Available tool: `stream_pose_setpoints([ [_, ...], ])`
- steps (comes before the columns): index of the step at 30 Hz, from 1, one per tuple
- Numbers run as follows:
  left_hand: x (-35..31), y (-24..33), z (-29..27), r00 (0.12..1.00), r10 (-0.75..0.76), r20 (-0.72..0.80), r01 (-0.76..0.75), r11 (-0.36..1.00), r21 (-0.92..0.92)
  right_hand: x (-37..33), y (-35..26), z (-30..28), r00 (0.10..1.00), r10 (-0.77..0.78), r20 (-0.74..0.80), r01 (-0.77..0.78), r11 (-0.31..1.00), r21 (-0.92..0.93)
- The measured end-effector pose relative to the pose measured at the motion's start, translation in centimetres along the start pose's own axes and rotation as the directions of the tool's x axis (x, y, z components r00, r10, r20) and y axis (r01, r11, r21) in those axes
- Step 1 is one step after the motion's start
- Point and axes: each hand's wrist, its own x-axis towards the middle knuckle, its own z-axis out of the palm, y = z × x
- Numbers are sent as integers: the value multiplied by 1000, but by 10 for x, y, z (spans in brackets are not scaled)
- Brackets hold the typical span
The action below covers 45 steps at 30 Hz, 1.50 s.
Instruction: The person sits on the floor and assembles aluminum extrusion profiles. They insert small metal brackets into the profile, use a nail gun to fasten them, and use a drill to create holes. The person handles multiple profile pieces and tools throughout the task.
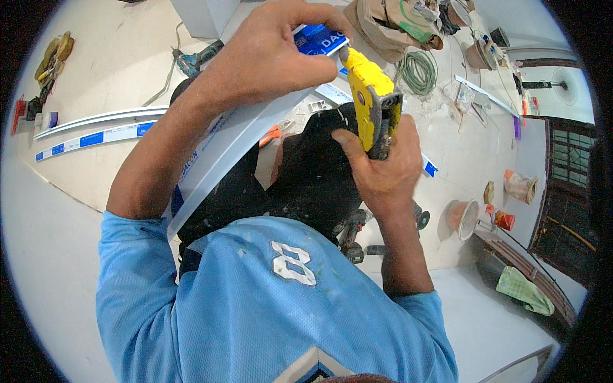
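Two hands work one white strip (236, 137): left hand (274, 57) pinches its upper end, right hand (383, 166) clenches a yellow cutter (377, 105) against that end. Cut seems just begun; more strips (96, 127) wait on the floor.

Take the yellow tool (377, 102) as your landmark. Left of it, your left hand (274, 54) and the long white profile strip (236, 137) block the way. Beyond it, a green coiled hose (418, 70) and bags (389, 25) crowd the floor (115, 57). To its right the pale floor lies open as far as the bucket (463, 217) and can (504, 220). Far left of it, two more strips (96, 127) lie across bare floor.
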Motion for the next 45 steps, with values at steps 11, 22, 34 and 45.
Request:
stream_pose_setpoints([
  [11, -6, -9, 12, 997, 62, -50, -56, 992, 110, 9, -19, -53, 774, 330, 540, -356, 933, -60],
  [22, -17, 33, -6, 991, 42, -126, -9, 968, 251, 30, -41, -101, 698, 330, 636, -474, 878, 65],
  [34, -10, 13, 6, 968, 209, -139, -186, 970, 159, 5, 0, -24, 965, 31, 261, -110, 950, 294],
  [45, -20, 40, 2, 996, 4, -86, 11, 985, 172, 15, 34, 20, 992, -98, 85, 57, 918, 392],
])
